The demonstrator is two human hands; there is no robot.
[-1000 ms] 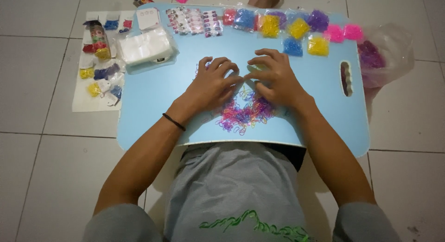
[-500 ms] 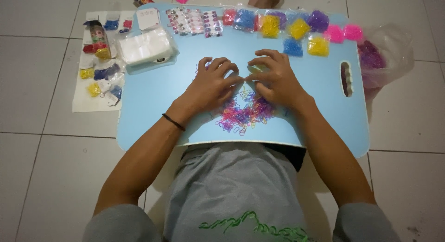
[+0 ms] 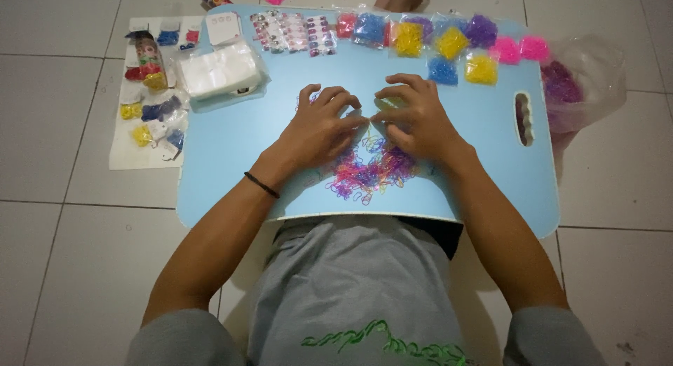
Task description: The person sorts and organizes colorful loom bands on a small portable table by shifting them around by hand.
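Note:
My left hand (image 3: 319, 131) and my right hand (image 3: 417, 124) rest side by side on a light blue lap table (image 3: 224, 156). Their thumbs and forefingers meet tip to tip near the middle. Anything pinched there is too small to make out. A loose pile of tiny pink, purple and yellow elastic bands (image 3: 368, 171) lies just below the fingers, partly under both palms. Something small and yellow-green (image 3: 390, 102) shows under my right fingers. A black band (image 3: 262, 184) circles my left wrist.
Small bags of sorted coloured bands (image 3: 449, 43) line the table's far edge, beside sheets of little cards (image 3: 294, 31) and a wrapped white stack (image 3: 221, 71). A clear bag of purple bands (image 3: 568, 82) lies on the tiled floor at right. More packets sit on a white sheet (image 3: 119, 152) at left.

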